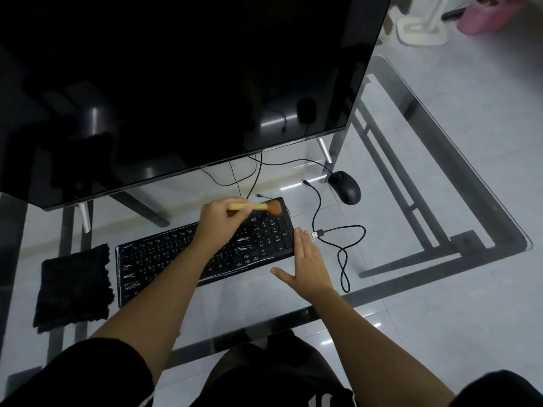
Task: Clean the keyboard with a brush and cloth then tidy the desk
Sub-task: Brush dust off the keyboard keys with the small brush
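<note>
Glass counter (514, 230) beneath a dark monitor (176, 83) carries our black keyboard (176, 254) at centre. Our left hand (223, 221) is curled round the brush (255, 206), its bristles at the number pad's twelve o'clock corner. Our right hand (308, 257), fingers straight, lies at the three o'clock edge. We judge brushing is in hand; next calls for sweeping the remaining rows, then fetching the cloth (73, 286) at nine o'clock. A mouse (345, 186) and loose cable (343, 248) lie toward two o'clock.
</note>
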